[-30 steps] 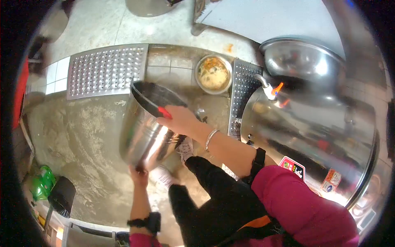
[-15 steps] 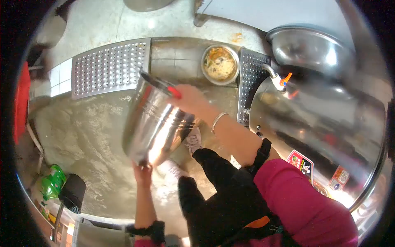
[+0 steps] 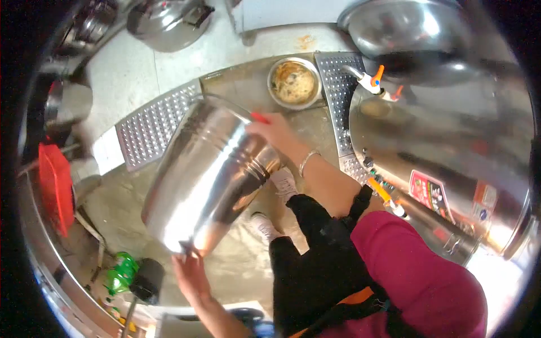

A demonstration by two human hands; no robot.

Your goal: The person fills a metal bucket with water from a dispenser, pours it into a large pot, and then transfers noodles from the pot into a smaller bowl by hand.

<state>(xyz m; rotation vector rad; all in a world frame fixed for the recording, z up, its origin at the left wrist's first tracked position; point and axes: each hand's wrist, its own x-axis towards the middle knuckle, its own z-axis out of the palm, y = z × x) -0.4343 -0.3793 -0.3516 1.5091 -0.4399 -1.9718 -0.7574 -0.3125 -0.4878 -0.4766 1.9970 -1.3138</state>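
A large, shiny stainless-steel bucket (image 3: 205, 180) is held tilted off the floor, its rim toward the upper right and its base toward the lower left. My right hand (image 3: 274, 134) is closed at the rim, by a red grip on the handle. Down at the base edge, my left hand (image 3: 190, 275) holds the bucket from below, with its fingers partly hidden behind the metal. The bucket's inside is out of sight. Beyond the rim, a round metal bowl (image 3: 294, 83) with pale, brownish contents sits in the floor channel.
Perforated metal grates (image 3: 160, 121) line the wet floor (image 3: 107, 217). On the right stands a big steel tank (image 3: 451, 146) with orange-handled taps (image 3: 372, 80), below a wide steel basin (image 3: 406, 28). A green bottle (image 3: 121, 273) and a red container (image 3: 56, 188) are at the left.
The bucket's base has swung left and down in view, and the bucket appears larger. Both hands keep their hold. The camera view has shifted, bringing a lidded pot into sight at the top.
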